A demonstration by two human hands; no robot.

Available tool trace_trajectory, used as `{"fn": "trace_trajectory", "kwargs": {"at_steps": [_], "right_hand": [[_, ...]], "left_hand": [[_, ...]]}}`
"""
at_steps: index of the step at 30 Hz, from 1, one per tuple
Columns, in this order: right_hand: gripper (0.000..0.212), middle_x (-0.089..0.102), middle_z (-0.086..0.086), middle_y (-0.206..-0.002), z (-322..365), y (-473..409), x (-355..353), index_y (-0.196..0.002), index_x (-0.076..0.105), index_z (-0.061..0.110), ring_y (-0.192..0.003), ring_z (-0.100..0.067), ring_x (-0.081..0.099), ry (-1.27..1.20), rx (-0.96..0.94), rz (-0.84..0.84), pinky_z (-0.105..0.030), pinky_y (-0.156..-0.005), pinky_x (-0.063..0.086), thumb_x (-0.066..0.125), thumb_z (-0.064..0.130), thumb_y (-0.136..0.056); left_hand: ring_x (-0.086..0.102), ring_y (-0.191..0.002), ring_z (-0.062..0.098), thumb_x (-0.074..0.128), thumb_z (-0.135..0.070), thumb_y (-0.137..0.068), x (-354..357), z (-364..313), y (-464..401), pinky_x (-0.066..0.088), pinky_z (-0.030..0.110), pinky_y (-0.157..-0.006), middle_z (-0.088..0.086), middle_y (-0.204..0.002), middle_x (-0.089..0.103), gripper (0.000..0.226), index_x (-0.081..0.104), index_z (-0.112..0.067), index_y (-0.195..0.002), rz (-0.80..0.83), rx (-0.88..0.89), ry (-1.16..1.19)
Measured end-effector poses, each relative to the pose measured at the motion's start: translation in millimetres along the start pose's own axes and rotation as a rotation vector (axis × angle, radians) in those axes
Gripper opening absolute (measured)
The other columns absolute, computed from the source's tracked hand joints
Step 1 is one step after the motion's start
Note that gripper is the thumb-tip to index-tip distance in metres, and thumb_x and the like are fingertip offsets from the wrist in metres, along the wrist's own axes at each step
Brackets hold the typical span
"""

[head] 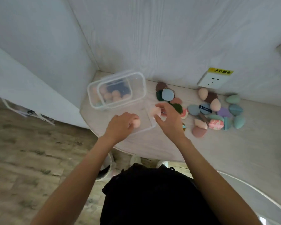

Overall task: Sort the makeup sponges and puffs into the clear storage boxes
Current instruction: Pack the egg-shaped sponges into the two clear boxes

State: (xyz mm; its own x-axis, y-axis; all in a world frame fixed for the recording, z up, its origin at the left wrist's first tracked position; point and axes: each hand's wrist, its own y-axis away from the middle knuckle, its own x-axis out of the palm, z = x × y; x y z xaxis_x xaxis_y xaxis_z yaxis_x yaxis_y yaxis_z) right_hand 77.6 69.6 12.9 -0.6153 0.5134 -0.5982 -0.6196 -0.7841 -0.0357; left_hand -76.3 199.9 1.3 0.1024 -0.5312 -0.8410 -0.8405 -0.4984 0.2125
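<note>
A low clear box (pixel 150 125) lies near the table's front edge. My left hand (pixel 120 124) is inside it, closed on a pink egg sponge (pixel 136 122). Over the box's right rim my right hand (pixel 168 118) holds a second pink sponge (pixel 156 111) in its fingertips. Behind stands a taller clear box (pixel 94 101) with several pink sponges (pixel 112 95) and a dark one inside. To the right lies a loose pile of sponges and puffs (pixel 216 111): pink, teal, blue, brown, purple and green ones.
The pale wooden table (pixel 209 150) sits in a corner, walls to the left and behind. A wall socket (pixel 212 81) with a yellow label is behind the pile. The floor, a small bin and my shoes lie below the table's curved edge.
</note>
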Motion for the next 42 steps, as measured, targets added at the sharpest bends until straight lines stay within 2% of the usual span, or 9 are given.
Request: {"fn": "trace_trajectory", "kwargs": {"at_steps": [5, 13, 19, 22, 25, 30, 35, 39, 42], "right_hand": [[0.029, 0.056, 0.013, -0.096, 8.2, -3.2, -0.9, -0.103, 0.053, 0.019, -0.079, -0.002, 0.054, -0.04, 0.106, -0.029, -0.009, -0.065, 0.042, 0.07, 0.023, -0.081], [0.032, 0.055, 0.01, -0.099, 9.9, -3.4, 6.0, -0.101, 0.05, 0.016, -0.071, -0.002, 0.055, -0.052, 0.167, -0.011, -0.014, -0.062, 0.046, 0.072, 0.022, -0.079], [0.03, 0.057, 0.007, -0.101, 14.5, -2.4, 9.9, -0.105, 0.055, 0.013, -0.074, -0.006, 0.056, -0.04, 0.06, -0.008, -0.017, -0.064, 0.049, 0.071, 0.018, -0.08], [0.023, 0.059, 0.0, -0.11, 12.2, -3.5, 15.3, -0.106, 0.061, 0.015, -0.081, -0.011, 0.058, 0.045, -0.042, 0.084, -0.023, -0.074, 0.053, 0.066, 0.013, -0.083], [0.025, 0.056, -0.003, -0.118, 6.2, -7.3, 26.7, -0.11, 0.065, 0.017, -0.096, -0.017, 0.058, 0.274, -0.116, 0.311, -0.029, -0.085, 0.049, 0.055, 0.009, -0.088], [0.024, 0.057, -0.01, -0.109, 12.9, -15.0, 46.6, -0.113, 0.061, 0.016, -0.093, -0.029, 0.057, 0.632, -0.178, 0.551, -0.031, -0.072, 0.04, 0.048, 0.01, -0.093], [0.03, 0.062, -0.013, -0.104, 22.6, -20.0, 51.8, -0.116, 0.048, 0.011, -0.089, -0.031, 0.057, 0.586, -0.131, 0.578, -0.037, -0.071, 0.044, 0.054, 0.02, -0.088], [0.034, 0.064, -0.01, -0.104, 21.7, -20.5, 50.7, -0.117, 0.047, 0.014, -0.09, -0.027, 0.058, 0.568, -0.063, 0.605, -0.033, -0.068, 0.045, 0.058, 0.03, -0.087], [0.031, 0.067, -0.006, -0.104, 24.8, -22.0, 32.4, -0.117, 0.052, 0.018, -0.09, -0.022, 0.062, 0.392, 0.025, 0.611, -0.034, -0.078, 0.052, 0.057, 0.032, -0.089]], "left_hand": [[0.055, -0.1, 0.023, 0.052, -0.03, -0.089, -1.8, 6.4, 1.9, 0.041, 0.036, -0.087, -0.001, -0.113, 0.06, 0.03, 0.057, -0.033, -0.118, 0.105, -0.011, -0.165], [0.056, -0.1, 0.017, 0.044, -0.031, -0.094, 3.8, 12.1, 12.3, 0.045, 0.03, -0.081, -0.008, -0.12, 0.057, 0.031, 0.056, -0.038, -0.122, 0.101, -0.029, -0.084], [0.058, -0.097, 0.014, 0.043, -0.034, -0.095, 11.2, 5.0, 11.1, 0.045, 0.03, -0.079, -0.009, -0.115, 0.06, 0.026, 0.061, -0.036, -0.113, 0.088, -0.098, -0.017], [0.058, -0.099, 0.014, 0.045, -0.043, -0.093, 9.8, 4.0, 13.5, 0.045, 0.032, -0.085, -0.009, -0.117, 0.06, 0.029, 0.059, -0.035, -0.116, 0.107, -0.134, -0.019], [0.055, -0.107, 0.014, 0.055, -0.053, -0.084, 7.9, 3.1, 19.4, 0.043, 0.03, -0.087, -0.011, -0.124, 0.056, 0.046, 0.053, -0.033, -0.125, 0.151, -0.117, -0.048], [0.055, -0.103, 0.014, 0.061, -0.034, -0.083, 11.2, 5.3, 26.5, 0.04, 0.027, -0.08, -0.01, -0.122, 0.057, 0.043, 0.05, -0.031, -0.125, 0.103, -0.115, -0.08], [0.057, -0.098, 0.017, 0.06, -0.028, -0.082, 13.8, 1.3, 32.0, 0.043, 0.031, -0.079, -0.007, -0.119, 0.058, 0.039, 0.053, -0.027, -0.12, 0.05, -0.149, -0.028], [0.051, -0.112, 0.019, 0.059, -0.033, -0.085, 13.4, -6.1, 31.0, 0.043, 0.033, -0.089, -0.004, -0.129, 0.052, 0.049, 0.046, -0.023, -0.131, 0.047, -0.115, -0.067], [0.05, -0.112, 0.02, 0.054, -0.032, -0.088, 15.1, -13.3, 27.4, 0.04, 0.031, -0.087, -0.003, -0.128, 0.054, 0.045, 0.046, -0.024, -0.132, 0.054, -0.063, -0.094]]}}
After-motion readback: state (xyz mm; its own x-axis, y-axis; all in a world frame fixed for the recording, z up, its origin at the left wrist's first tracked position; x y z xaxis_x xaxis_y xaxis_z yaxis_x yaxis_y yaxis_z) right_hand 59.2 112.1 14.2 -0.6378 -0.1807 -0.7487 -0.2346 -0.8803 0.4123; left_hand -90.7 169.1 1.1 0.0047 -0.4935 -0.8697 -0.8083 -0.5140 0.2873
